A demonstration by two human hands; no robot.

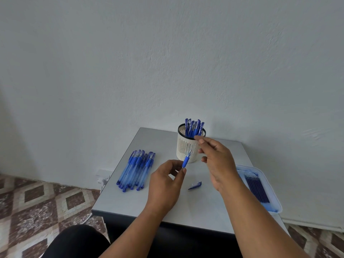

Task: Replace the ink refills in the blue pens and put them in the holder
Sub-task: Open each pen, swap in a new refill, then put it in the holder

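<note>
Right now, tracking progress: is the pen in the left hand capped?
Uncapped. The pen in the left hand shows a bare tip; a cap lies on the table.

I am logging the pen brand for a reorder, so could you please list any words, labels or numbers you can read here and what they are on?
No text can be read in this picture.
Pens lying on the table: pale marks on the barrels near the caps, too small and blurred to read.
Pens in the holder: similar marks, unreadable.
Holder, loose cap, tray of refills: no lettering visible.
</note>
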